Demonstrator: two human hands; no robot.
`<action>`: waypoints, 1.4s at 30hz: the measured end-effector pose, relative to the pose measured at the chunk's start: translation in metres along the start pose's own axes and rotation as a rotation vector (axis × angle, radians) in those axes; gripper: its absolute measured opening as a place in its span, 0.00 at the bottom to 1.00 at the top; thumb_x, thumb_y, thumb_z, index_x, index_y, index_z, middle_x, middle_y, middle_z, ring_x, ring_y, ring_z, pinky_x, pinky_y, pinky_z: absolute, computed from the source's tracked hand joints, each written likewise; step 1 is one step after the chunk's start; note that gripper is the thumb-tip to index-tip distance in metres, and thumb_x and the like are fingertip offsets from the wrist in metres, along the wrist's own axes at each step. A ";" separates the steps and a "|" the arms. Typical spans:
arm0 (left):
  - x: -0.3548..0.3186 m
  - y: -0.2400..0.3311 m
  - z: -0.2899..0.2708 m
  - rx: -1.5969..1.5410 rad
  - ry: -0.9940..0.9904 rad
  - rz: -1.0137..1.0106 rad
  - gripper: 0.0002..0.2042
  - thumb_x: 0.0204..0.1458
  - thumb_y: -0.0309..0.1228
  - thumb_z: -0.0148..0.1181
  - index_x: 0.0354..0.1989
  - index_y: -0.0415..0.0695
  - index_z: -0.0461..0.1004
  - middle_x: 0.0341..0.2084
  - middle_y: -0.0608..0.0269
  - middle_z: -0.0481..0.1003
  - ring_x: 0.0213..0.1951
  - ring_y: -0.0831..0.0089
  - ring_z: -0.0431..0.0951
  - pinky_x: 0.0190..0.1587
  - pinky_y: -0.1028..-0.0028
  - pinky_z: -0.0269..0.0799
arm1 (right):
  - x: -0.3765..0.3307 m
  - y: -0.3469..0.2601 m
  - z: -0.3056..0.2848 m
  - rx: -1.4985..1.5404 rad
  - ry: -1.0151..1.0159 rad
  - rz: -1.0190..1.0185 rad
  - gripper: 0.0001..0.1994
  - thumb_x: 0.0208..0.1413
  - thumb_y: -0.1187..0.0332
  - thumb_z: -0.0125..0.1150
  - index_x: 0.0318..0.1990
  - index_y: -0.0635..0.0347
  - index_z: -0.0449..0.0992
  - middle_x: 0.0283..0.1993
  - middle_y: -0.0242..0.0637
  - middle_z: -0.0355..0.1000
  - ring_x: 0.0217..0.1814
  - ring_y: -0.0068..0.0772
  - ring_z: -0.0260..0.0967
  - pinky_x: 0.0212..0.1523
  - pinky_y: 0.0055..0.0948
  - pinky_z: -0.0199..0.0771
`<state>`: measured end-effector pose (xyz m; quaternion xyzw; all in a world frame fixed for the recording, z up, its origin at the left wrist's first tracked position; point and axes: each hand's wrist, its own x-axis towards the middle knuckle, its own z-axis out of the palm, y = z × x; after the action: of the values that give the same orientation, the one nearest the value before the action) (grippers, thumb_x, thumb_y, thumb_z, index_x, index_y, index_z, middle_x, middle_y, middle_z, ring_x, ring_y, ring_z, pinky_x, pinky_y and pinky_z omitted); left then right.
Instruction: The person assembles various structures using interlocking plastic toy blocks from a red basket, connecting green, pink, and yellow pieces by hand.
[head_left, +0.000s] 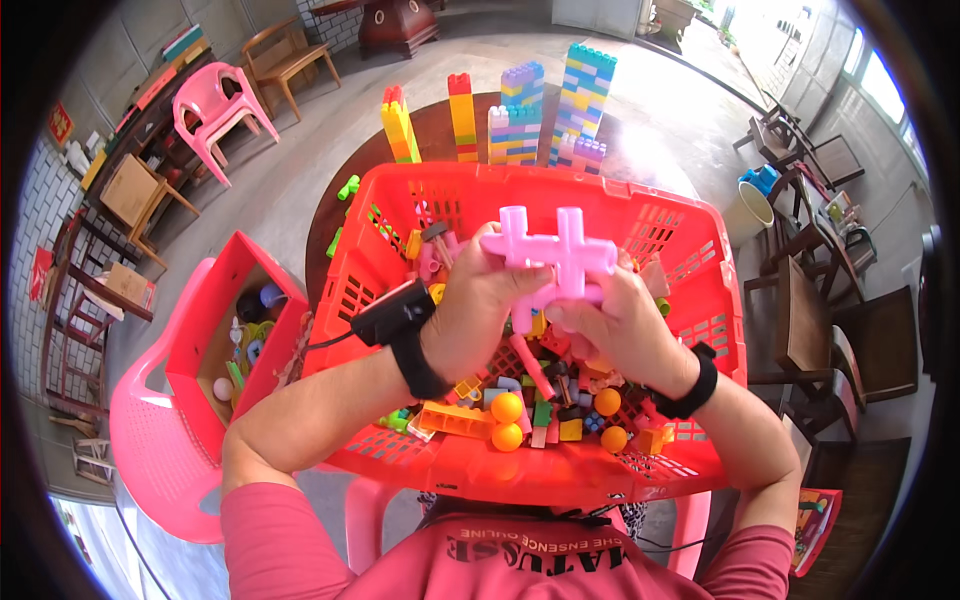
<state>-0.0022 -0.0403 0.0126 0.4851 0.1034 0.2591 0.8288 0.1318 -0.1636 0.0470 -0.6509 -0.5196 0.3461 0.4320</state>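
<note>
Both hands hold up pink plastic pipe connectors (pixel 570 245) joined into a branching shape, above a large red basket (pixel 400 455). My left hand (pixel 480 295) grips the left part, its thumb pressed along the pink tubes. Around the right and lower parts curl the fingers of my right hand (pixel 625 310). Some finger contacts are hidden behind the tubes. Below, the basket holds many mixed toy pieces: orange balls (pixel 507 406), an orange block (pixel 458 419), a pink stick (pixel 531 366) and small coloured bricks.
Behind the basket, towers of stacked bricks (pixel 583 92) stand on a round brown table (pixel 325 200), with green pipe pieces (pixel 348 187) at its left. A red box (pixel 205 330) of toys rests on a pink chair (pixel 150 420) at left. Wooden chairs (pixel 800 310) line the right side.
</note>
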 end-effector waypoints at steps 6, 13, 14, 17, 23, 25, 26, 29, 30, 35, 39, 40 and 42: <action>0.034 0.011 -0.024 0.354 0.045 -0.033 0.34 0.49 0.35 0.68 0.62 0.43 0.56 0.46 0.61 0.69 0.48 0.72 0.73 0.52 0.68 0.70 | 0.016 0.009 -0.028 -0.143 0.033 -0.056 0.11 0.53 0.69 0.62 0.38 0.67 0.69 0.27 0.43 0.74 0.27 0.34 0.76 0.25 0.32 0.73; 0.021 0.012 -0.014 0.764 -0.130 0.249 0.23 0.46 0.43 0.70 0.45 0.41 0.73 0.40 0.59 0.70 0.44 0.71 0.73 0.45 0.70 0.70 | 0.018 0.019 -0.028 -0.343 0.048 -0.258 0.12 0.49 0.69 0.63 0.36 0.66 0.70 0.28 0.49 0.74 0.30 0.47 0.76 0.30 0.37 0.73; 0.019 0.010 -0.011 0.697 -0.154 0.167 0.23 0.46 0.44 0.71 0.43 0.41 0.73 0.39 0.59 0.70 0.43 0.71 0.74 0.44 0.70 0.70 | 0.018 0.018 -0.027 -0.349 0.049 -0.215 0.12 0.49 0.68 0.63 0.36 0.66 0.71 0.28 0.49 0.74 0.31 0.47 0.76 0.31 0.38 0.73; 0.022 0.021 -0.013 0.994 -0.162 0.347 0.20 0.45 0.40 0.71 0.41 0.41 0.74 0.33 0.60 0.72 0.38 0.72 0.75 0.42 0.71 0.70 | 0.016 0.015 -0.027 -0.270 0.036 -0.200 0.10 0.49 0.69 0.63 0.34 0.66 0.72 0.28 0.48 0.74 0.31 0.46 0.76 0.31 0.37 0.73; 0.021 0.034 -0.012 0.969 -0.338 0.417 0.17 0.43 0.32 0.72 0.39 0.42 0.74 0.33 0.67 0.75 0.35 0.78 0.76 0.39 0.77 0.72 | 0.017 0.018 -0.017 -0.286 -0.043 -0.252 0.10 0.47 0.68 0.64 0.31 0.66 0.72 0.26 0.47 0.73 0.28 0.45 0.74 0.29 0.37 0.70; 0.019 0.038 -0.013 1.004 -0.414 0.386 0.16 0.43 0.31 0.72 0.38 0.42 0.74 0.33 0.66 0.76 0.35 0.78 0.76 0.40 0.76 0.72 | 0.018 0.019 -0.013 -0.278 -0.055 -0.266 0.10 0.47 0.68 0.64 0.31 0.66 0.72 0.25 0.46 0.73 0.28 0.44 0.74 0.29 0.37 0.69; 0.020 0.040 -0.014 1.004 -0.428 0.381 0.16 0.43 0.31 0.73 0.38 0.42 0.74 0.32 0.66 0.75 0.35 0.78 0.76 0.39 0.77 0.72 | 0.018 0.019 -0.012 -0.300 -0.063 -0.215 0.10 0.47 0.68 0.65 0.31 0.65 0.72 0.25 0.45 0.73 0.28 0.43 0.73 0.29 0.37 0.69; 0.021 0.043 -0.016 0.974 -0.444 0.392 0.16 0.42 0.31 0.72 0.37 0.42 0.74 0.31 0.65 0.75 0.33 0.77 0.76 0.38 0.76 0.72 | 0.015 0.015 -0.012 -0.242 -0.068 -0.208 0.10 0.47 0.68 0.65 0.31 0.65 0.72 0.25 0.44 0.73 0.29 0.42 0.73 0.31 0.37 0.68; 0.021 0.043 -0.016 0.959 -0.428 0.402 0.16 0.42 0.31 0.72 0.37 0.42 0.73 0.30 0.64 0.75 0.32 0.75 0.76 0.37 0.75 0.72 | 0.014 0.013 -0.013 -0.278 -0.042 -0.211 0.10 0.47 0.68 0.65 0.31 0.64 0.72 0.25 0.44 0.73 0.29 0.42 0.72 0.31 0.37 0.68; 0.018 0.040 -0.013 0.894 -0.285 0.384 0.16 0.42 0.34 0.72 0.36 0.41 0.73 0.28 0.63 0.75 0.31 0.76 0.76 0.34 0.75 0.72 | 0.014 0.003 -0.014 -0.297 -0.027 -0.254 0.09 0.51 0.69 0.63 0.33 0.64 0.71 0.20 0.34 0.70 0.20 0.23 0.69 0.23 0.26 0.68; 0.015 0.037 -0.010 0.849 -0.236 0.364 0.16 0.44 0.35 0.72 0.36 0.41 0.73 0.27 0.64 0.74 0.31 0.77 0.76 0.34 0.76 0.72 | 0.012 -0.001 -0.014 -0.223 -0.032 -0.170 0.11 0.49 0.67 0.65 0.32 0.65 0.73 0.25 0.41 0.73 0.28 0.37 0.71 0.30 0.34 0.67; 0.014 0.036 -0.010 0.839 -0.229 0.363 0.16 0.44 0.35 0.71 0.36 0.41 0.73 0.27 0.64 0.74 0.31 0.78 0.76 0.34 0.76 0.72 | 0.011 -0.001 -0.015 -0.167 -0.058 -0.110 0.11 0.49 0.67 0.65 0.32 0.65 0.73 0.25 0.40 0.74 0.28 0.35 0.71 0.30 0.33 0.67; 0.013 0.034 -0.008 0.792 -0.195 0.324 0.16 0.45 0.35 0.71 0.36 0.41 0.73 0.27 0.64 0.75 0.31 0.79 0.76 0.33 0.76 0.72 | 0.010 -0.001 -0.016 -0.094 -0.085 -0.052 0.11 0.50 0.67 0.65 0.33 0.65 0.73 0.24 0.39 0.74 0.27 0.31 0.72 0.29 0.31 0.67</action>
<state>-0.0062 -0.0138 0.0386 0.7975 0.0386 0.2790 0.5335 0.1475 -0.1574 0.0544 -0.6412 -0.5700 0.3374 0.3874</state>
